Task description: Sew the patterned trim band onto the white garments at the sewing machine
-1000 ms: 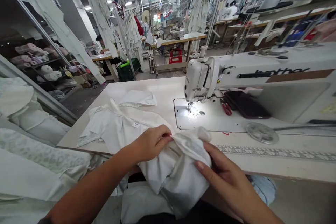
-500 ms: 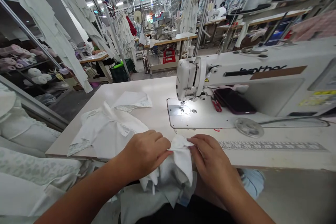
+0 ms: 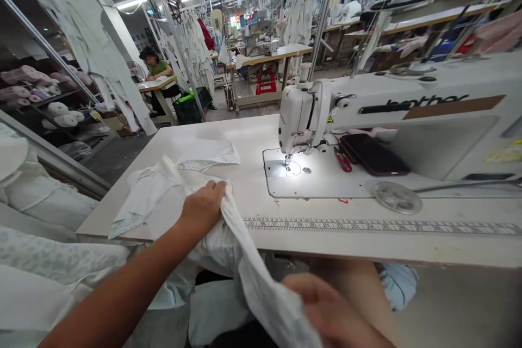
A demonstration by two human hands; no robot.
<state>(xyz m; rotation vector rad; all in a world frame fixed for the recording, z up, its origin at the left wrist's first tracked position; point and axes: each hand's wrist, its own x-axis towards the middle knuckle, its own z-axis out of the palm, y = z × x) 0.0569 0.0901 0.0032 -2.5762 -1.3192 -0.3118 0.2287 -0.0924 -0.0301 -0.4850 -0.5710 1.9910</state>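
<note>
Pinching white cloth [image 3: 259, 280]: left hand [image 3: 204, 205], fingers curled down on its upper end, no gap visible, above front part of table [image 3: 256, 128]. Cloth runs from there over table edge as long narrow fold, toward bottom of view. Right hand [image 3: 320, 304] motion-blurred, low, beside cloth's lower stretch; finger spread and any hold cannot be told. Crumpled white fabric [image 3: 157, 187] on table, left of sewing machine [image 3: 383, 100]. Red-handled snips [image 3: 345, 161], dark flat case [image 3: 373, 153] under machine arm.
</note>
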